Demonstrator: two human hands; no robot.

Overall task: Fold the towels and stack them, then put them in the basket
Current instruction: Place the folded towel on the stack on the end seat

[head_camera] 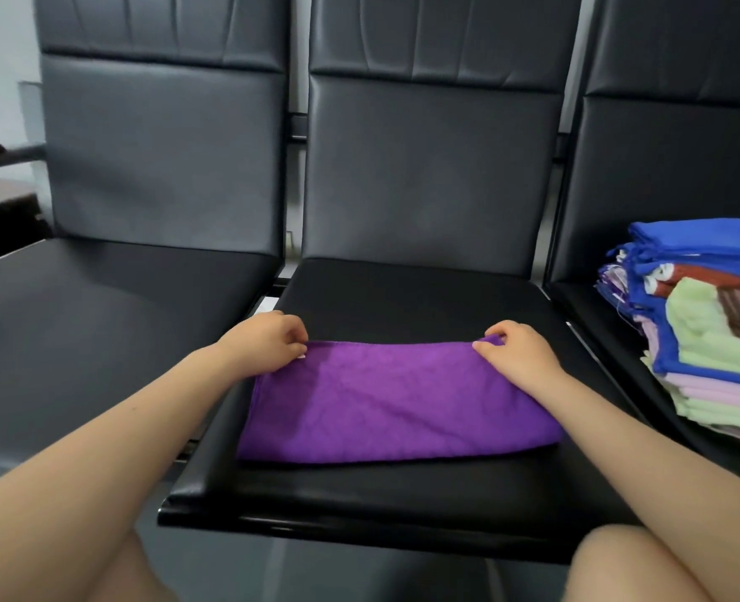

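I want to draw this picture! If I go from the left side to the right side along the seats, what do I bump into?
Empty left seat → left hand → purple towel on the middle seat → right hand → pile of coloured towels on the right seat.

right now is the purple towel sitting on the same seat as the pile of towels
No, the purple towel lies on the middle seat, gripped at its far corners by both hands, while the pile of towels sits on the seat to the right.
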